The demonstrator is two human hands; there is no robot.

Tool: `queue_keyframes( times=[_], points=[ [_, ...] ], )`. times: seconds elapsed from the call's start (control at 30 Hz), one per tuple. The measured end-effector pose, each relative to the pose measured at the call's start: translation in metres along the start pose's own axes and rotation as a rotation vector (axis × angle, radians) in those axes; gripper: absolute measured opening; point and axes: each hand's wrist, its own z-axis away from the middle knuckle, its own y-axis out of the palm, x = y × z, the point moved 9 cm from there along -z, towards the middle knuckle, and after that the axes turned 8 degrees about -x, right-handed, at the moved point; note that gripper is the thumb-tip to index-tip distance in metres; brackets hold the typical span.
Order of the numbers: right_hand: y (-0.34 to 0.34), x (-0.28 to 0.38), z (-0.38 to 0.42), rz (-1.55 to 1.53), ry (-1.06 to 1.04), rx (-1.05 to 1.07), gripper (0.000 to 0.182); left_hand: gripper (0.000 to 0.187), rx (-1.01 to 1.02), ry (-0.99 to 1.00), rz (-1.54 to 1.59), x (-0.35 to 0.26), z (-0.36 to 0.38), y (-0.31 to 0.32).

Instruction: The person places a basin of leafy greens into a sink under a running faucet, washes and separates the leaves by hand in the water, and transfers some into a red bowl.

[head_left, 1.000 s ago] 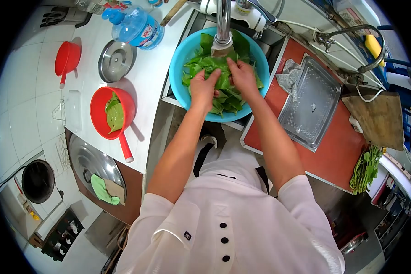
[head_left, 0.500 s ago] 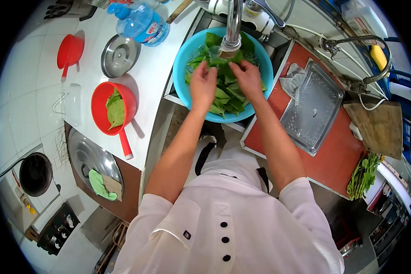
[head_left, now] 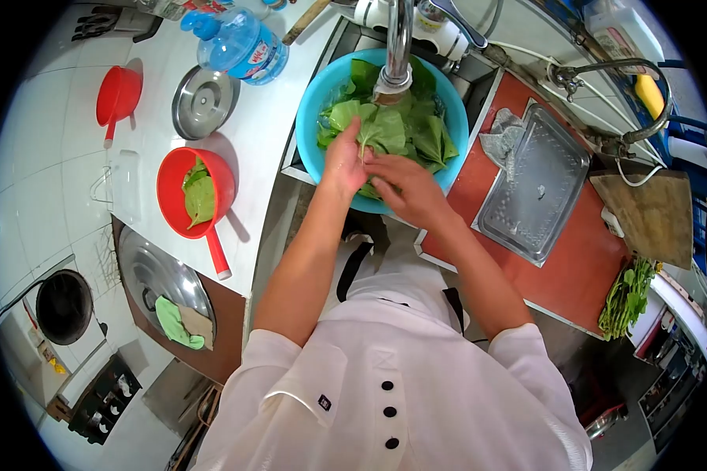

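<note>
Leaf [head_left: 385, 129] blade toward faucet [head_left: 395, 55], stem pinched by both hands [head_left: 346, 161] [head_left: 404, 188].

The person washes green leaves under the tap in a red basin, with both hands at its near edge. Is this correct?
Not quite: the basin is blue, not red, as the head view shows. The rest holds: left hand and right hand handle green leaves under the tap at its near edge.
</note>
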Motion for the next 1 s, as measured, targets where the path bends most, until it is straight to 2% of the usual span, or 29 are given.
queue_keyframes(
  times=[0.03, 0.1, 0.13, 0.2, 0.23, 0.27, 0.33, 0.43, 0.5, 0.57, 0.7, 0.83, 0.9, 0.93, 1.0],
  points=[
    [-0.002, -0.002, 0.000, -0.001, 0.005, -0.001, 0.035, 0.027, 0.046, 0.002, -0.016, -0.001, 0.005, 0.007],
    [-0.040, -0.037, 0.000, 0.023, 0.341, -0.336, 0.037, 0.022, 0.026, 0.107, -0.166, -0.002, 0.014, 0.015],
    [-0.041, -0.043, -0.006, 0.025, 0.343, -0.342, 0.037, 0.022, 0.030, 0.104, -0.170, -0.002, 0.023, 0.028],
    [-0.040, -0.078, -0.010, -0.353, 0.611, -0.457, 0.038, 0.024, 0.029, 0.115, -0.280, 0.001, 0.039, 0.049],
    [-0.043, -0.086, -0.017, -0.115, 0.414, -0.516, 0.041, 0.024, 0.032, 0.112, -0.284, 0.005, 0.040, 0.053],
    [-0.048, -0.088, -0.023, -0.114, 0.413, -0.519, 0.041, 0.023, 0.057, 0.113, -0.290, 0.008, 0.041, 0.058],
    [-0.014, -0.111, -0.019, -0.729, 0.803, -0.290, 0.039, 0.021, 0.082, 0.113, -0.298, 0.011, 0.044, 0.062],
    [-0.012, -0.114, -0.021, -0.755, 0.778, -0.349, 0.036, 0.024, 0.107, 0.131, -0.377, 0.008, 0.048, 0.064],
    [-0.009, -0.119, -0.018, -0.737, 0.751, -0.385, 0.034, 0.020, 0.048, 0.218, -0.335, -0.002, 0.048, 0.059],
    [-0.014, -0.119, -0.013, -0.830, 0.734, -0.529, 0.030, 0.017, 0.006, 0.219, -0.351, -0.007, 0.038, 0.041],
    [-0.011, -0.116, -0.006, -0.856, 0.775, -0.551, 0.028, 0.008, -0.089, 0.265, -0.314, -0.007, 0.047, 0.040],
    [-0.015, -0.116, 0.002, -0.868, 0.823, -0.604, 0.031, 0.008, -0.185, 0.252, -0.356, -0.013, 0.038, 0.026],
    [-0.018, -0.116, 0.007, -0.929, 0.835, -0.657, 0.032, 0.010, -0.209, 0.237, -0.181, -0.020, 0.038, 0.030],
    [-0.020, -0.116, 0.012, -0.920, 0.869, -0.646, 0.032, 0.010, -0.209, 0.235, -0.182, -0.022, 0.038, 0.036],
    [-0.022, -0.118, 0.018, -0.910, 0.904, -0.635, 0.031, 0.015, -0.069, 0.210, -0.188, -0.026, 0.037, 0.060]
  ],
)
